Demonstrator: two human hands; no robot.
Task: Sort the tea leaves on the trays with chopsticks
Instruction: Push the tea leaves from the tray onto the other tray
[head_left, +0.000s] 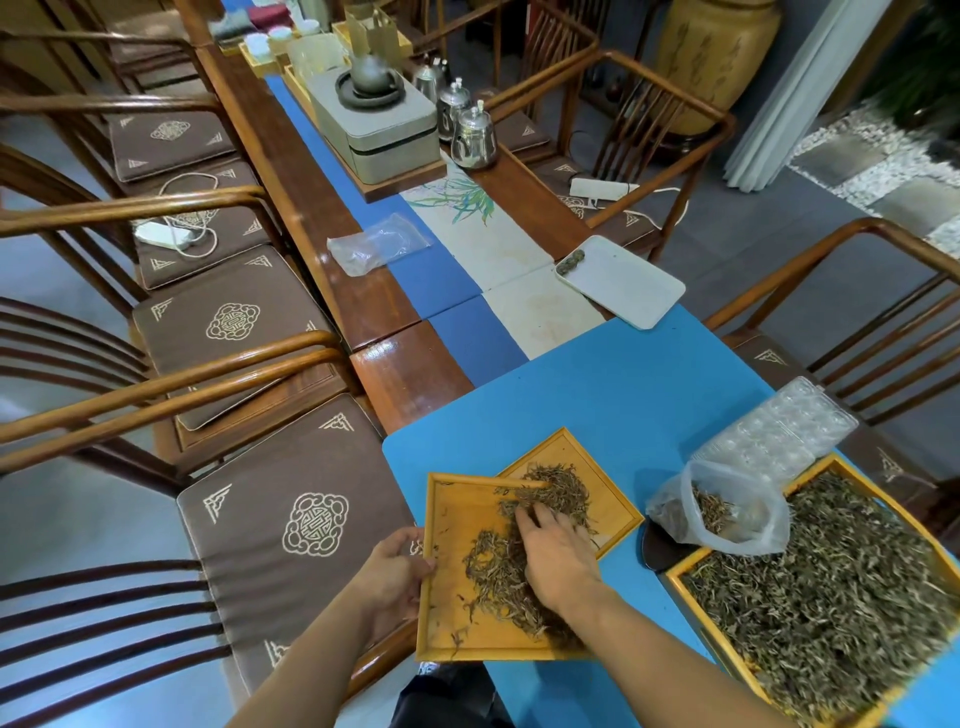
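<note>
A small wooden tray (447, 613) lies at the table's near edge, its far corner resting over a second wooden tray (613, 499). Dry tea leaves (493, 571) lie across both. My left hand (395, 577) grips the near tray's left rim. My right hand (556, 556) lies palm down on the leaves, fingers spread, holding nothing. A large wooden tray (675, 571) at the right is full of tea leaves (831, 587). No chopsticks are in view.
A clear plastic bag (727, 514) with some leaves stands between the trays, beside a clear blister mould (779, 431). A white tray (628, 283) with a small clump sits further up the blue mat. Tea ware, kettles and wooden chairs line the long table.
</note>
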